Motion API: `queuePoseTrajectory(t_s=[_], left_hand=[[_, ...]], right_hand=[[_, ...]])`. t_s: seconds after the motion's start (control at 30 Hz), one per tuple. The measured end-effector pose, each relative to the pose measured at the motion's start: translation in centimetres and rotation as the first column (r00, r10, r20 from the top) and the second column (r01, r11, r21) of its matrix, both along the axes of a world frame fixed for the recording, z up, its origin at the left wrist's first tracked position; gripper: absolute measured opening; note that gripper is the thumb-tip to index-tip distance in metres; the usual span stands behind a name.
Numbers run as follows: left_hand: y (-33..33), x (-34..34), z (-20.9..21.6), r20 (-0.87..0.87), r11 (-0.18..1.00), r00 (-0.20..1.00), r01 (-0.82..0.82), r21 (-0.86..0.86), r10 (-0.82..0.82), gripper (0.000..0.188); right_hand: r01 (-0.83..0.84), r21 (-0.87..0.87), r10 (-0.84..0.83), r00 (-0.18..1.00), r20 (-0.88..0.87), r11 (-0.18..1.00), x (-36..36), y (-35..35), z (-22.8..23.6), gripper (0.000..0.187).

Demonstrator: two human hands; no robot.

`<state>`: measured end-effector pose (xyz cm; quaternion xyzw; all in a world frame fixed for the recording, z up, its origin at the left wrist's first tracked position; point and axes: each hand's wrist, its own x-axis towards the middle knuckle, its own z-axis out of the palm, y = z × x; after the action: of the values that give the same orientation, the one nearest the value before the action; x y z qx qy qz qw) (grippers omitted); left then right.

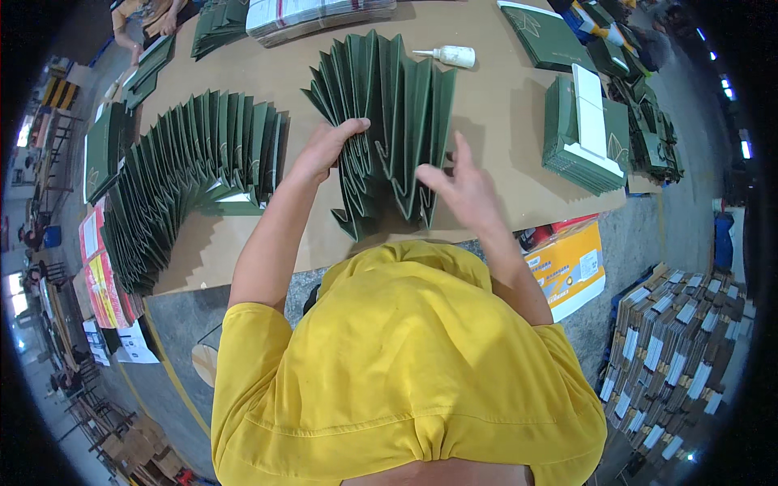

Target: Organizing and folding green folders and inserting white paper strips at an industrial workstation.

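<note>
A bunch of dark green folded card pieces [389, 121] stands upright on the table in front of me, spread like an accordion. My left hand [328, 147] grips its left side, thumb laid over the edge and fingers partly hidden behind. My right hand [466, 185] is at the right side, its fingers apart; the thumb reaches to the outer piece, and whether it touches I cannot tell. To the left, a long curved row of the same green pieces [186, 154] stands fanned out. Beyond the bunch lies a white squeeze bottle [454, 56] with a thin nozzle.
A brown-covered table [502, 105] holds stacked green packs [579, 134] at right, a green box [545, 34] at far right and a strapped paper bundle [312, 18] at the far edge. A yellow carton [571, 263] stands below the right edge. Another person [154, 20] works at far left.
</note>
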<state>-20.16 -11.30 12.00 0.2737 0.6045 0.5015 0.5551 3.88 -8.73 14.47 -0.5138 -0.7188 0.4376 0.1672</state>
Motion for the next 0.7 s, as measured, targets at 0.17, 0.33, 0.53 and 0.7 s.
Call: queuePoseTrajectory(t_s=[0.17,0.33,0.53,0.7], left_hand=[[-0.3,-0.3,0.1,-0.010,1.000,1.000,-0.007,0.024,0.007,0.036],[-0.3,0.0,1.6,-0.025,0.997,0.998,0.061,-0.036,-0.062,0.036],[-0.4,-0.2,1.5,-0.037,0.999,0.998,0.046,-0.002,-0.046,0.035],[-0.4,-0.3,1.4,-0.026,1.000,0.999,0.027,-0.006,-0.027,0.034]], right_hand=[[-0.039,-0.078,0.041,0.999,0.024,0.996,-0.7,1.5,-0.7,0.093],[-0.016,0.123,0.004,0.996,0.092,0.992,-2.8,1.8,0.7,0.075],[-0.039,-0.028,0.039,0.999,0.013,0.999,-1.3,3.3,1.2,0.076],[0.092,0.142,-0.128,0.956,0.265,0.986,0.3,3.0,1.7,0.082]])
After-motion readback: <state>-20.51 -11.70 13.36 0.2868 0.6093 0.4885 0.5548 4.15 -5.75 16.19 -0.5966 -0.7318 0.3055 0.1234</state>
